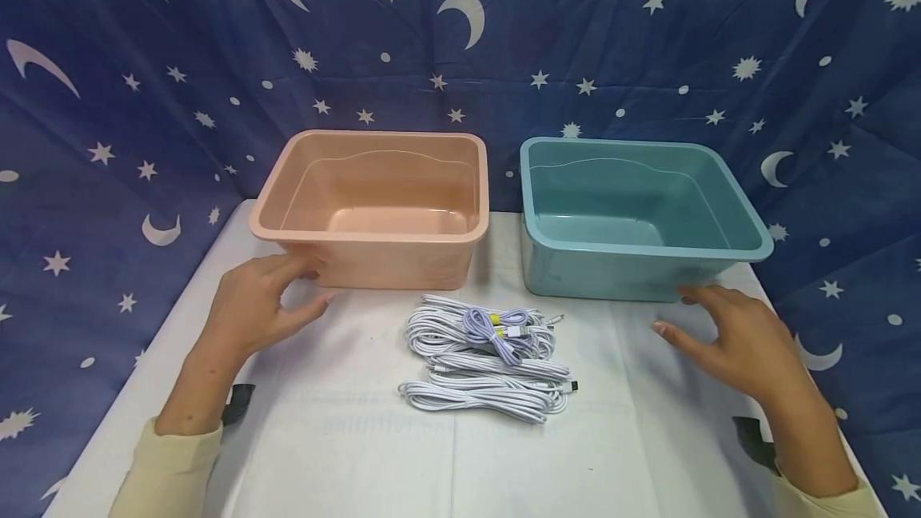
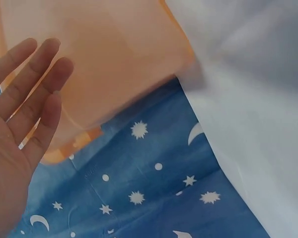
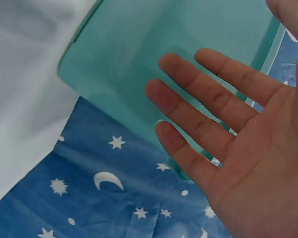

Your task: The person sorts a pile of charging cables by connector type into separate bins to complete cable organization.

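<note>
A person's left hand (image 1: 255,306) and right hand (image 1: 744,342) flank a pile of cables on a white cloth (image 1: 324,438), fingers parted and gripping nothing, the left near the front wall of a peach bin (image 1: 374,262), the right near that of a teal bin (image 1: 604,276) (whether any fingertip brushes the plastic cannot be told). The coiled white cables (image 1: 475,396) lie between the two hands, well apart from both, on the near side of the bins, with a lavender cable (image 1: 478,324) resting on top. Each coil looks light and limp, likely to sag at its ends and slip over its neighbours; the surest hold would appear to be a pinch around the middle, gathering every strand at once. The connectors, among them a dark-tipped plug (image 1: 574,386) at the right edge, look the most fragile parts and poor places to pull. Overlapping loops could snag, so a single coil would best be raised slowly. The bins, apparently smooth, glossy plastic, look stiff yet light, their rims offering firmer purchase than the slick walls.
</note>
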Tool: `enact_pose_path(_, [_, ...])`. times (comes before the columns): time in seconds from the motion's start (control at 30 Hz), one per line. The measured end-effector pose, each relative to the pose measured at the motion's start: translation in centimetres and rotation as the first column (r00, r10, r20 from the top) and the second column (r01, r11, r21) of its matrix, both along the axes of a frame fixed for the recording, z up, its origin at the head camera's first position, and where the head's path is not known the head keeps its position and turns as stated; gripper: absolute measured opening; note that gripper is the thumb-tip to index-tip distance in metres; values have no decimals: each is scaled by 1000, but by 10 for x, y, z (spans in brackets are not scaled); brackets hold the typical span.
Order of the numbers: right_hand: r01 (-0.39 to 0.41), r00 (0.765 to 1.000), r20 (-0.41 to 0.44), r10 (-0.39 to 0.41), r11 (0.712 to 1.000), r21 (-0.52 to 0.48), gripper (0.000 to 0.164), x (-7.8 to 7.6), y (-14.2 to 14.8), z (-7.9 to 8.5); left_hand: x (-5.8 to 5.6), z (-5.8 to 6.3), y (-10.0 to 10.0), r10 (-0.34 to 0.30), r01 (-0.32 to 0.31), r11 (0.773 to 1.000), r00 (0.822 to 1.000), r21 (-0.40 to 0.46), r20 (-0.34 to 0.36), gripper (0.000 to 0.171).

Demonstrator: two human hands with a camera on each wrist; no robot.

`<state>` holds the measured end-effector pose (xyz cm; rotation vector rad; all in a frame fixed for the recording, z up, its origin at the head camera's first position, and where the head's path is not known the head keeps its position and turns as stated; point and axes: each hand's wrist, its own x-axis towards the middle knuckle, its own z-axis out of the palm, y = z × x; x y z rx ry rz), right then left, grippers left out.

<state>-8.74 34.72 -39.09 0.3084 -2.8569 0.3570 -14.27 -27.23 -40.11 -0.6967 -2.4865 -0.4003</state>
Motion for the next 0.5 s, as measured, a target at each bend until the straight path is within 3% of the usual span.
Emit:
enact_pose_path(0.3, [-120,989,-91,119,993,-12,55,6,-20,6,4,4,15,-100,103,994,991,34,-93,34])
enact_pose_path(0.5, [-153,984,-95,151,988,-13,54,9,-42,6,3,12,25,-83,101,993,969,67,-234,36])
